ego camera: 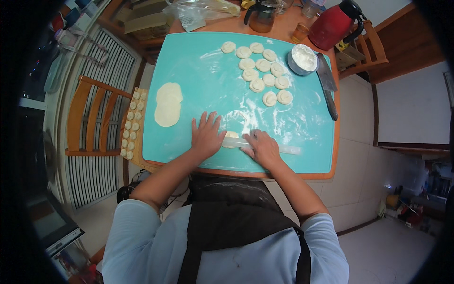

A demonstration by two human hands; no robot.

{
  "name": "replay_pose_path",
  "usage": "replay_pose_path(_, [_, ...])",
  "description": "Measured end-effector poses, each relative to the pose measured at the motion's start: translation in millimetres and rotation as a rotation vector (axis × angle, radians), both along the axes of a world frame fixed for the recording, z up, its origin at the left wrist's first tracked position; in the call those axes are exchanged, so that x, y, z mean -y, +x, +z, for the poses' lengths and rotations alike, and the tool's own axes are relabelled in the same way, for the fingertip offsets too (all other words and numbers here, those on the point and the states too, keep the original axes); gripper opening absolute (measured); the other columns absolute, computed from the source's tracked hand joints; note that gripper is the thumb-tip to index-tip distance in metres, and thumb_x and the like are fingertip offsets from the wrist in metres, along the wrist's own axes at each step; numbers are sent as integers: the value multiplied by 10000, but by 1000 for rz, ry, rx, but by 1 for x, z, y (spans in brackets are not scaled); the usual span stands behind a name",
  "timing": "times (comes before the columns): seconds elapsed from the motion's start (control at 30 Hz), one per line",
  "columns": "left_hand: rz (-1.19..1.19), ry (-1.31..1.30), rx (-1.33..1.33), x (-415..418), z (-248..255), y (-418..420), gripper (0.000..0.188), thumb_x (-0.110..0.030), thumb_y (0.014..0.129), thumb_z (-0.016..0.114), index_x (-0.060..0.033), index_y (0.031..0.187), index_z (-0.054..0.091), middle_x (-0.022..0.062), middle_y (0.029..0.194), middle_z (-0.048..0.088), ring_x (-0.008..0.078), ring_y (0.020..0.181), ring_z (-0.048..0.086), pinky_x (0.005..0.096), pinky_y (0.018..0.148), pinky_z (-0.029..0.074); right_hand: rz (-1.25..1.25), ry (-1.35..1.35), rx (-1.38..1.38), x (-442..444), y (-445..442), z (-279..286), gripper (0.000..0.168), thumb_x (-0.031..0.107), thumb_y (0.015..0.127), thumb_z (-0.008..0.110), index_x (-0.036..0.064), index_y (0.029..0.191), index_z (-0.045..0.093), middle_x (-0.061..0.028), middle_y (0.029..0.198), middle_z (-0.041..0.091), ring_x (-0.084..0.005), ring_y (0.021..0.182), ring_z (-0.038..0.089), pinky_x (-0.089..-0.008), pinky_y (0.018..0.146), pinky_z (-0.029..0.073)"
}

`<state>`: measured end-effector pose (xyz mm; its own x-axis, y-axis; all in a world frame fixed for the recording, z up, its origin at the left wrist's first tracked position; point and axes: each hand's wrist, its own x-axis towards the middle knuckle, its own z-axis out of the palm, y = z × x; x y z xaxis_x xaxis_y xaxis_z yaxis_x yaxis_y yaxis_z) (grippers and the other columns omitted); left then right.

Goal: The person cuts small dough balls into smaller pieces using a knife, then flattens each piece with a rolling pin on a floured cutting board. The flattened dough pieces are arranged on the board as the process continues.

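Note:
My right hand (pixel 262 147) is closed over a pale, translucent rolling pin (pixel 291 149) near the front of a turquoise mat (pixel 198 88). The pin's left end lies over a small piece of dough (pixel 232 134). Just left of that dough, my left hand (pixel 207 135) has its fingers spread, its thumb by the dough and the pin's end; whether the thumb touches them is unclear. Two flat dough wrappers (pixel 168 104) overlap at the mat's left. Several floured dough pieces (pixel 257 85) are grouped at the upper middle right. White flour dusts the mat.
A bowl of flour (pixel 304 59) and a cleaver (pixel 327 76) lie at the mat's right edge. Behind stand a red thermos jug (pixel 331 26), a glass teapot (pixel 262 19) and a glass of tea (pixel 300 33). At left, a wooden board (pixel 136 142) holds small dumplings beside a wooden chair (pixel 93 113).

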<state>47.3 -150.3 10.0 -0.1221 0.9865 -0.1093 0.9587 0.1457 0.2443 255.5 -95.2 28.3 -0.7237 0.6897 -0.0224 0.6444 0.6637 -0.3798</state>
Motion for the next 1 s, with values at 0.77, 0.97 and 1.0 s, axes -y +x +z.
replay_pose_path(0.77, [-217,-53,26,23,-2,-4,638,-382,883,485,-35,1387,303,117,1458,279,295,1349,239,563,1070,142,-211,-1,63,38,-3,-23,639,381,856,532,-48,1306,385,-252,1363,373,-410,1276,331,-498,1029,271])
replay_pose_path(0.97, [-4,109,-21,-78,4,-1,605,-384,882,487,-70,1376,334,113,1451,283,322,1345,225,559,1071,147,-450,119,-55,-31,-25,-28,627,372,845,549,-43,1291,397,-247,1357,380,-416,1267,340,-511,1018,282])
replay_pose_path(1.0, [-10,116,-17,-76,-3,-1,624,-403,874,495,-64,1374,335,108,1447,286,319,1345,213,564,1070,146,-459,115,-65,-35,-25,-27,623,374,845,549,-41,1285,401,-246,1353,384,-416,1264,344,-514,1017,284])
